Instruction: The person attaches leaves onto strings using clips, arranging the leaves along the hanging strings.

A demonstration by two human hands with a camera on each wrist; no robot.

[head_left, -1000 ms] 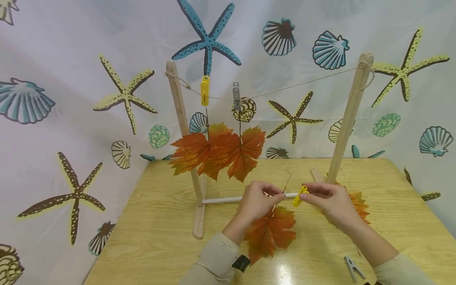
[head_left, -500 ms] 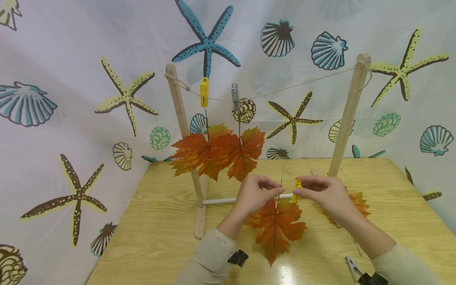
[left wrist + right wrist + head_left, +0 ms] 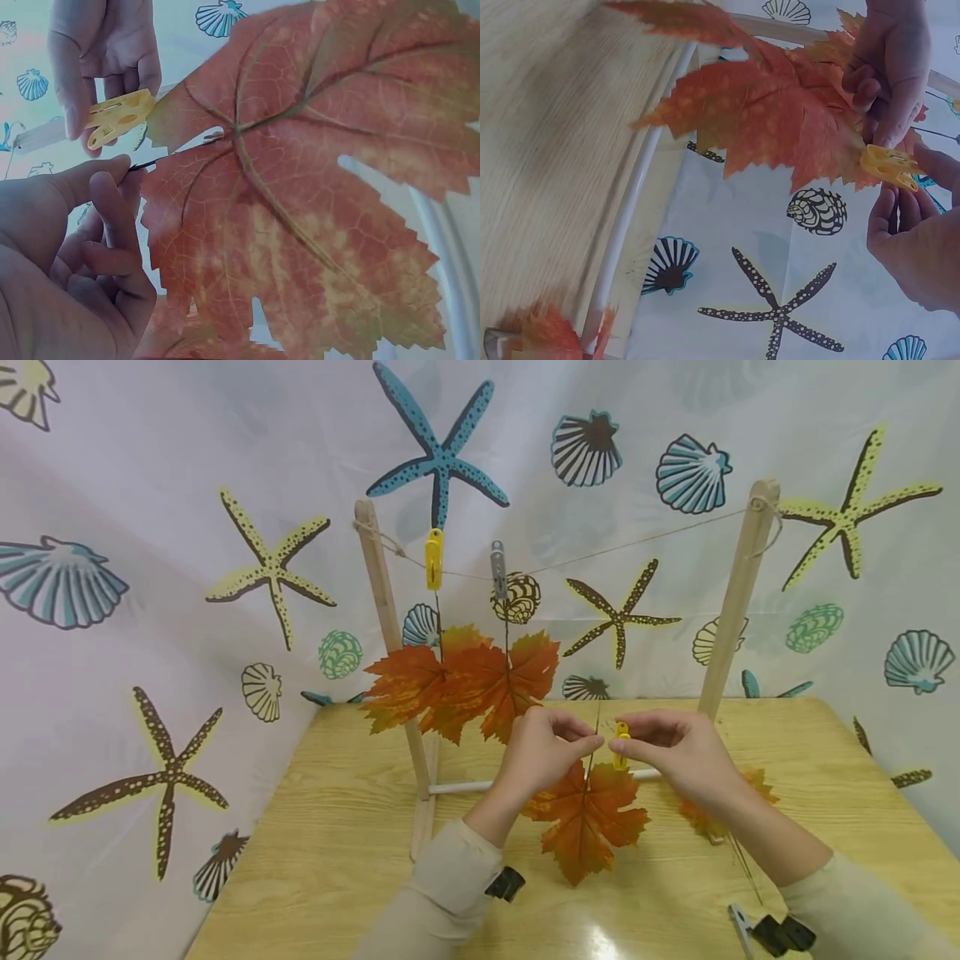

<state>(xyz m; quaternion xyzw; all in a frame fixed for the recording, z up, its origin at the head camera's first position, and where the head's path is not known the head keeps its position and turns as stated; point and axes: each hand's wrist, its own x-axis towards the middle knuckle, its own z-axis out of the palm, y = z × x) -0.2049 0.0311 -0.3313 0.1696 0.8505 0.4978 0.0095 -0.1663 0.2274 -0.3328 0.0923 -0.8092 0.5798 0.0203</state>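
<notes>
Two wooden posts (image 3: 378,610) rise off the pale wood-grain surface (image 3: 337,843) at mid-frame, a string (image 3: 637,537) sagging between them, and a white curtain (image 3: 150,527) printed with starfish and shells fills the background. Up on the string, left of centre, a yellow peg (image 3: 433,558) and a grey peg (image 3: 498,568) each carry an orange leaf. Just below centre, the left hand (image 3: 542,752) has a thumb-and-finger grip pinching the thin dark stem of a hanging leaf (image 3: 588,814), orange-red, jagged, clearly veined with yellowish patches. The right hand (image 3: 667,750) has its grip closed on a small yellow clothespin (image 3: 621,743), right beside that stem. Another grey peg (image 3: 741,925) lies at the lower right.
</notes>
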